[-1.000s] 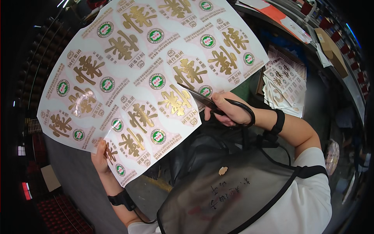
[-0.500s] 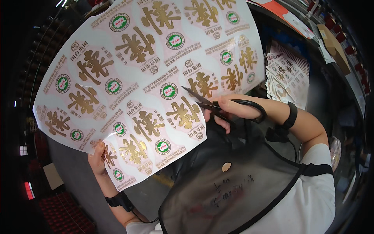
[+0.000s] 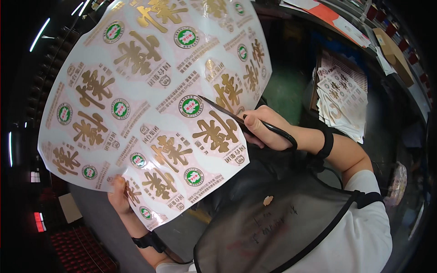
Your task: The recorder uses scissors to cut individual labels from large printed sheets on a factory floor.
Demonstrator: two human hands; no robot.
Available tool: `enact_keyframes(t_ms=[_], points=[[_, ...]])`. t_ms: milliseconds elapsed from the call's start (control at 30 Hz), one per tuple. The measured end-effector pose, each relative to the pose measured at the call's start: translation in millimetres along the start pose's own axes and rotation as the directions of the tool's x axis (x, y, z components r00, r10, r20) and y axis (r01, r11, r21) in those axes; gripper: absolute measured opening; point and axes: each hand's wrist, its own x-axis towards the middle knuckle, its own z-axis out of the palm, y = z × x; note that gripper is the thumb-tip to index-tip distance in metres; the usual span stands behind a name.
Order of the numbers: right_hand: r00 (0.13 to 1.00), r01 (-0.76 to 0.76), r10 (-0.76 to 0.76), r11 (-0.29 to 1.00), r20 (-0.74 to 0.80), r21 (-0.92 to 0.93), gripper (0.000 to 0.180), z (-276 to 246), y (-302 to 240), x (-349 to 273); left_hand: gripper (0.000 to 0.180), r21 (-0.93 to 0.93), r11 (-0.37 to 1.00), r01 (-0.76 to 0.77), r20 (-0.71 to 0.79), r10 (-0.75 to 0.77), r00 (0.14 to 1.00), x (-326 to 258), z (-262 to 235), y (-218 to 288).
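Note:
A large glossy sheet of labels (image 3: 105,154), printed with gold characters and green round emblems on pale pink, fills the upper left. My left hand (image 3: 120,195) pinches its lower left edge between thumb and fingers. On the sheet's right side, my right hand (image 3: 268,129) grips black-handled scissors (image 3: 223,109) by their loops. Their dark blades lie across the sheet, with the tip beside a green emblem near the middle. A cut runs in from the right edge to the blades. The fingers of my right hand are partly hidden behind the sheet and handles.
A stack of similar label pieces (image 3: 341,95) lies to the right, beyond my right forearm. Red and white papers (image 3: 330,18) rest at the upper right, near a cardboard piece (image 3: 392,57). A translucent dark apron (image 3: 255,227) covers my front. Dark racks (image 3: 77,248) stand at the left.
The scissors have moved left, farther into the sheet, and their blades have come closer together. The sheet's upper right part has shifted left. My left hand still holds the lower edge.

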Motion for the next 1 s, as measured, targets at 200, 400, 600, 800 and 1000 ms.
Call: enact_keyframes(t_ms=[200, 400, 600, 800, 1000], points=[[0.996, -0.077, 0.09, 0.953, -0.03, 0.294, 0.062, -3, 2, 26, 0.047, -0.09, 0.993, -0.083, -0.022, 0.081, 0.996, 10, 17, -19], [0.994, -0.109, 0.1, 0.951, 0.047, 0.288, 0.097, -18, -5, 53, 0.043, -0.05, 0.986, -0.158, -0.111, 0.152, 0.982, 11, 19, -25], [0.995, 0.091, -0.1, 0.873, -0.006, 0.48, 0.089, -17, -13, 59, 0.041, 0.012, 0.948, -0.319, -0.252, 0.312, 0.916, 3, 43, -25], [0.966, 0.25, -0.205, 0.889, -0.155, 0.383, 0.083, -12, -7, 58, 0.04, 0.015, 0.921, -0.39, -0.252, 0.381, 0.89, 3, 59, -28], [0.98, 0.157, -0.097, 0.912, -0.175, 0.378, 0.083, -14, -13, 53, 0.041, -0.09, 0.956, -0.281, -0.218, 0.256, 0.942, -1, 58, -20]])
